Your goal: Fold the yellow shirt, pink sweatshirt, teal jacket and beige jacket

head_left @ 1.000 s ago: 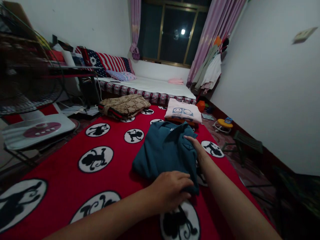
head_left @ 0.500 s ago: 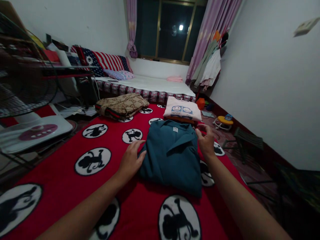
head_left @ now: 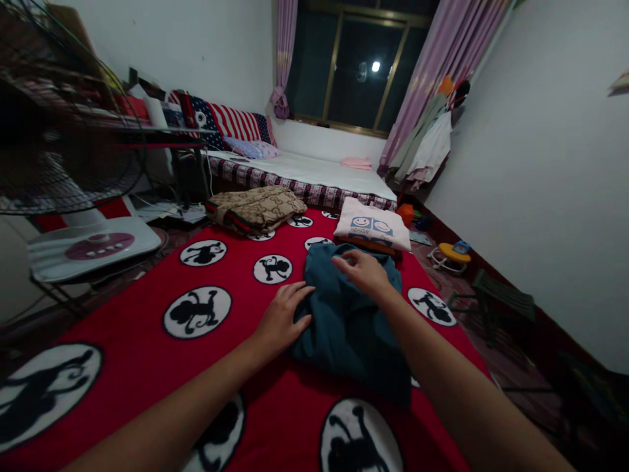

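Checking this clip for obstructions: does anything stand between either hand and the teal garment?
Nothing visible does. The left hand is at the left edge of the teal garment, and the right hand is over its upper part; contact there is unclear. The folded pale pink shirt lies beyond, not between.

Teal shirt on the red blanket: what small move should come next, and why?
Probably a light smoothing stroke of the right hand across the teal shirt: its cloth looks rumpled, that hand is over its upper part, and the left hand, at its left edge, seems well placed to steady it.
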The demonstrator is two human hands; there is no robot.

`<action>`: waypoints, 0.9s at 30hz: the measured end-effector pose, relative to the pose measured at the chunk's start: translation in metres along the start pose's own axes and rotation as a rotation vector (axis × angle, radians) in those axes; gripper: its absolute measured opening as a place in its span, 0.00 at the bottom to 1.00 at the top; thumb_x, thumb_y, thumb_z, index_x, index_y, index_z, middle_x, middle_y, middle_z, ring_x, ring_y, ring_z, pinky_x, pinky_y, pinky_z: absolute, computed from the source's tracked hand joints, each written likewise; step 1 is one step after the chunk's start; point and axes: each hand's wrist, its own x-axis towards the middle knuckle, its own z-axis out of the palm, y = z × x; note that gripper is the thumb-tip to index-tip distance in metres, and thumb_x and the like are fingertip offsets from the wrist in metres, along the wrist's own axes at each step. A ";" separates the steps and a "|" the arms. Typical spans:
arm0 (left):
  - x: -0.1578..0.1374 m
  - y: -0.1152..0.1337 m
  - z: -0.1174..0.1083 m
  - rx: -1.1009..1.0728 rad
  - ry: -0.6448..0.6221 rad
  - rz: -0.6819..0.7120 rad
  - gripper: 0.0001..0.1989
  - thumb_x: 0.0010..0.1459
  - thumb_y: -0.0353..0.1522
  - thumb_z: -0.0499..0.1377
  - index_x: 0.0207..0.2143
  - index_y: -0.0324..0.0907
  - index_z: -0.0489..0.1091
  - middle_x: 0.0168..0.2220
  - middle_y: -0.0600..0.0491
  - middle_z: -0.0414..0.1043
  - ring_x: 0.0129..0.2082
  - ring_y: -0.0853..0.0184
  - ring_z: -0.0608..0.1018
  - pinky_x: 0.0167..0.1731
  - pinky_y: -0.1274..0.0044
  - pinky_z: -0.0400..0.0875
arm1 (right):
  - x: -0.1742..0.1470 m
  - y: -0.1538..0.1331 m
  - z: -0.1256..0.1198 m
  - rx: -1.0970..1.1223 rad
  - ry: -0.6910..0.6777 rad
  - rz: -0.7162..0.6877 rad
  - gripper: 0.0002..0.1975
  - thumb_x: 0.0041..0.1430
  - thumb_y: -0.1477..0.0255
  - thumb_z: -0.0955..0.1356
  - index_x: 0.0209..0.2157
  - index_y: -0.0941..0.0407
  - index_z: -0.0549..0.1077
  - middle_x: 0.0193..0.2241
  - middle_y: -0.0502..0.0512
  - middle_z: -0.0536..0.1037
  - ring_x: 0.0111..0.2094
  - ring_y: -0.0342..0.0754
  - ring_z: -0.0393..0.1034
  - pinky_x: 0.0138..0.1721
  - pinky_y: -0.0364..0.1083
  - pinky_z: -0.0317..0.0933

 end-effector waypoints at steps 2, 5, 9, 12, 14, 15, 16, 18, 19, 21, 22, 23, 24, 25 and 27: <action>0.000 0.003 -0.005 0.007 0.034 0.014 0.24 0.53 0.29 0.61 0.53 0.42 0.66 0.54 0.46 0.66 0.56 0.56 0.66 0.56 0.62 0.60 | 0.003 -0.012 0.016 0.016 -0.056 -0.034 0.28 0.48 0.51 0.70 0.43 0.57 0.74 0.35 0.56 0.79 0.36 0.51 0.72 0.31 0.43 0.58; 0.002 0.006 -0.016 0.004 0.089 -0.025 0.14 0.55 0.30 0.61 0.46 0.42 0.69 0.44 0.48 0.73 0.47 0.59 0.73 0.48 0.67 0.67 | -0.001 -0.013 0.033 0.128 -0.161 -0.061 0.17 0.48 0.60 0.72 0.34 0.60 0.74 0.28 0.54 0.76 0.29 0.47 0.70 0.27 0.42 0.57; 0.011 0.008 -0.028 -0.059 0.060 -0.076 0.06 0.60 0.31 0.56 0.38 0.43 0.72 0.34 0.53 0.75 0.35 0.65 0.76 0.38 0.74 0.70 | -0.023 -0.001 0.026 0.460 -0.220 -0.027 0.14 0.53 0.63 0.68 0.37 0.59 0.73 0.27 0.53 0.76 0.26 0.46 0.70 0.26 0.42 0.60; 0.022 0.009 -0.033 -0.015 0.059 0.000 0.09 0.58 0.27 0.56 0.40 0.43 0.73 0.38 0.52 0.75 0.39 0.64 0.76 0.41 0.74 0.70 | -0.056 0.008 0.008 0.392 0.021 -0.146 0.15 0.52 0.66 0.69 0.42 0.57 0.72 0.37 0.56 0.78 0.35 0.47 0.72 0.34 0.44 0.62; 0.034 0.012 -0.035 0.043 0.027 0.110 0.17 0.56 0.23 0.55 0.47 0.44 0.70 0.46 0.51 0.73 0.46 0.63 0.74 0.47 0.73 0.69 | -0.083 0.011 -0.002 0.277 0.109 -0.180 0.12 0.54 0.66 0.68 0.40 0.55 0.73 0.36 0.55 0.78 0.34 0.47 0.72 0.35 0.44 0.61; 0.040 0.014 -0.036 0.082 -0.011 0.176 0.22 0.56 0.21 0.53 0.51 0.45 0.68 0.51 0.51 0.70 0.50 0.64 0.72 0.49 0.73 0.68 | -0.096 0.012 -0.005 0.233 0.076 -0.163 0.09 0.56 0.65 0.67 0.36 0.55 0.74 0.33 0.53 0.78 0.32 0.46 0.71 0.33 0.43 0.60; 0.048 0.016 -0.037 0.132 -0.064 0.240 0.27 0.55 0.20 0.52 0.55 0.47 0.65 0.56 0.52 0.66 0.53 0.64 0.71 0.49 0.74 0.68 | -0.109 0.012 -0.006 0.201 0.009 -0.129 0.09 0.57 0.63 0.66 0.32 0.54 0.74 0.29 0.52 0.78 0.29 0.46 0.70 0.31 0.43 0.59; 0.064 0.021 -0.037 0.255 -0.213 0.355 0.35 0.53 0.18 0.51 0.61 0.52 0.57 0.63 0.55 0.56 0.54 0.64 0.70 0.46 0.76 0.69 | -0.130 0.010 -0.004 0.154 -0.128 -0.048 0.13 0.56 0.59 0.67 0.27 0.53 0.73 0.23 0.50 0.76 0.25 0.45 0.69 0.26 0.42 0.55; 0.073 0.024 -0.036 0.316 -0.302 0.407 0.39 0.52 0.17 0.51 0.63 0.55 0.52 0.65 0.55 0.52 0.53 0.64 0.71 0.42 0.77 0.70 | -0.138 0.007 -0.001 0.134 -0.166 -0.012 0.13 0.54 0.58 0.68 0.27 0.53 0.72 0.22 0.49 0.76 0.24 0.44 0.69 0.25 0.42 0.53; 0.088 0.029 -0.033 0.398 -0.487 0.500 0.45 0.49 0.17 0.52 0.65 0.58 0.46 0.65 0.55 0.52 0.50 0.64 0.74 0.35 0.79 0.70 | -0.149 0.001 0.006 0.105 -0.171 0.034 0.13 0.49 0.58 0.71 0.29 0.53 0.72 0.22 0.47 0.75 0.24 0.44 0.68 0.24 0.41 0.51; 0.095 0.031 -0.031 0.415 -0.567 0.534 0.47 0.47 0.17 0.53 0.65 0.58 0.46 0.64 0.55 0.55 0.48 0.64 0.75 0.33 0.80 0.69 | -0.153 -0.003 0.010 0.089 -0.159 0.043 0.13 0.47 0.58 0.72 0.30 0.52 0.71 0.22 0.46 0.75 0.24 0.44 0.68 0.24 0.41 0.49; 0.100 0.032 -0.028 0.416 -0.632 0.554 0.47 0.44 0.17 0.54 0.64 0.58 0.49 0.61 0.54 0.60 0.47 0.63 0.75 0.31 0.80 0.68 | -0.156 -0.006 0.013 0.074 -0.142 0.042 0.14 0.46 0.60 0.73 0.30 0.52 0.70 0.22 0.45 0.74 0.24 0.44 0.68 0.24 0.41 0.48; 0.105 0.034 -0.026 0.400 -0.681 0.557 0.46 0.42 0.17 0.55 0.63 0.57 0.54 0.57 0.53 0.66 0.45 0.63 0.76 0.30 0.80 0.67 | -0.158 -0.009 0.017 0.060 -0.121 0.034 0.13 0.46 0.61 0.73 0.29 0.52 0.70 0.22 0.45 0.74 0.24 0.44 0.67 0.24 0.41 0.48; 0.109 0.035 -0.023 0.364 -0.707 0.541 0.43 0.40 0.16 0.56 0.59 0.56 0.61 0.51 0.53 0.70 0.42 0.62 0.77 0.29 0.80 0.66 | -0.160 -0.012 0.021 0.049 -0.100 0.022 0.12 0.46 0.62 0.73 0.29 0.52 0.69 0.23 0.45 0.74 0.24 0.44 0.67 0.24 0.41 0.48; 0.113 0.038 -0.019 0.252 -0.707 0.475 0.33 0.36 0.15 0.57 0.43 0.51 0.74 0.39 0.53 0.75 0.37 0.61 0.77 0.29 0.79 0.65 | -0.164 -0.015 0.027 0.035 -0.058 -0.016 0.10 0.48 0.66 0.72 0.27 0.53 0.67 0.23 0.46 0.74 0.24 0.44 0.66 0.25 0.42 0.48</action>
